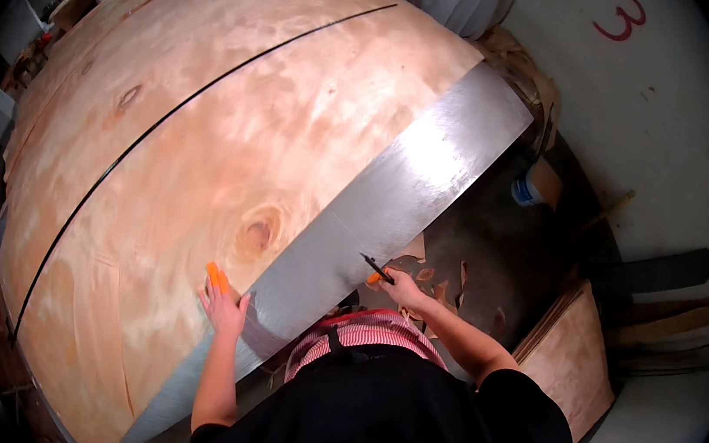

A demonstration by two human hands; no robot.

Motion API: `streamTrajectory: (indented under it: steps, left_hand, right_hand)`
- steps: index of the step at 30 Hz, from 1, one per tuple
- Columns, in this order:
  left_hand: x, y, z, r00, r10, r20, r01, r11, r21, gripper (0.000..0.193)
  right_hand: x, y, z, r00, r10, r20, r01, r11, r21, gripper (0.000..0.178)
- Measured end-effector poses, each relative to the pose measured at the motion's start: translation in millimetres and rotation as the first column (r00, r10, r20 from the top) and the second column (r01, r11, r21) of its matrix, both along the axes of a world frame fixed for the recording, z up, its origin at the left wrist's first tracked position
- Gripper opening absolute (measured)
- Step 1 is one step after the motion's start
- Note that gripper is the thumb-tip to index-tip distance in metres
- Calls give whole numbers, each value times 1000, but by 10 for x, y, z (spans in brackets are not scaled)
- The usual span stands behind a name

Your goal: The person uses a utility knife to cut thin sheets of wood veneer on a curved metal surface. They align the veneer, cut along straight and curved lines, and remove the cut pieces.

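Note:
My left hand lies flat with its fingers spread on a large pale wood veneer sheet, close to a dark knot. Orange covers sit on some of its fingertips. My right hand is closed around a slim black knife-like tool, whose tip points up and left over the shiny metal strip along the sheet's near edge. An orange cover also shows on a right fingertip. Further across the sheet runs a long thin black strip.
Stacked wood sheets stand at my right, by a pale wall with a red mark. Veneer scraps litter the dark floor. A white and blue container stands beyond the metal strip. Dark and brown flat pieces lean at the wall.

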State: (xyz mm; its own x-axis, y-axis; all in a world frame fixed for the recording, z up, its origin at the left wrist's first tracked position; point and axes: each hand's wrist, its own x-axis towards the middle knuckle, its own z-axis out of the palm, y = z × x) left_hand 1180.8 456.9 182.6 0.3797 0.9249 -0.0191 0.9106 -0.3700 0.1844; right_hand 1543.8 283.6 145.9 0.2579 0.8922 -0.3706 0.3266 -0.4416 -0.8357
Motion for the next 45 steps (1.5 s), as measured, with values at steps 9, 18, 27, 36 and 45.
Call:
streamTrajectory:
  steps: [9, 18, 27, 36, 45]
  left_hand:
    - [-845, -751, 243, 992, 5, -127, -9, 999, -33, 73]
    - [-2170, -501, 135, 883, 431, -188, -360, 877, 318, 52]
    - [-2921, -331, -312, 422, 870, -254, -907, 404, -121, 75]
    - [-2422, -310, -93, 577, 815, 62, -801, 549, 240, 69]
    - [-3743, 79, -57, 475, 880, 24, -854, 455, 251, 72]
  right_hand:
    - [-218, -59, 752, 996, 12, -86, -27, 984, -178, 18]
    - [-612, -386, 666, 997, 74, -28, -78, 978, -195, 15]
    - [-878, -825, 539, 993, 116, 23, -109, 975, -196, 14]
    - [-1119, -333, 398, 982, 164, -93, -177, 974, -143, 13]
    - [-1011, -8, 640, 972, 227, -55, -233, 935, -267, 14]
